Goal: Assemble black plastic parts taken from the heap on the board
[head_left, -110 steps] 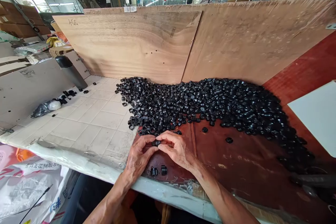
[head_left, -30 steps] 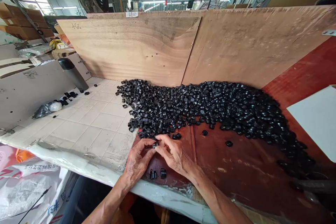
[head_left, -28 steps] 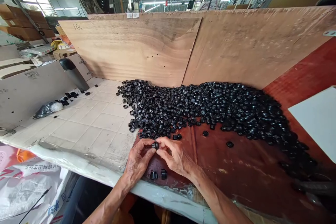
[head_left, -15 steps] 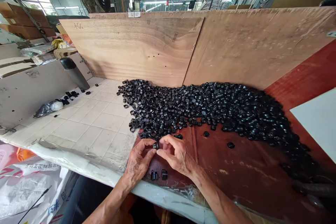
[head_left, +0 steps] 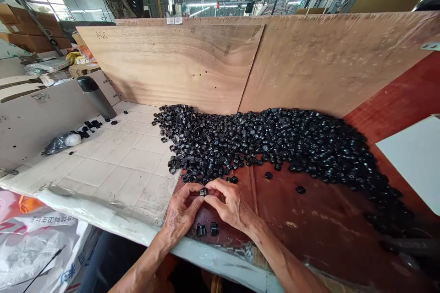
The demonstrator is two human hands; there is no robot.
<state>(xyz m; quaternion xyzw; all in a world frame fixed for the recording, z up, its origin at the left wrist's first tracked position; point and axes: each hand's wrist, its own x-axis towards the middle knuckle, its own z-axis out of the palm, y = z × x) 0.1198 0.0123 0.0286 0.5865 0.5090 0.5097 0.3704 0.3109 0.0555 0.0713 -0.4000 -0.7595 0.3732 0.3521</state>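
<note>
The left hand point(head_left: 180, 210) and right hand point(head_left: 231, 203) meet at the bench edge, their fingertips pinching a small black plastic ring point(head_left: 203, 192) between them. Two similar black pieces point(head_left: 207, 229) stand at 6 o'clock on a red-brown board point(head_left: 302, 219). A wide heap of black rings point(head_left: 268, 142) spreads from 12 to 3 o'clock. At 10 o'clock, a dark flask point(head_left: 94, 96) stands on white tiles point(head_left: 120, 160). A plywood backboard point(head_left: 172, 64) rises behind.
</note>
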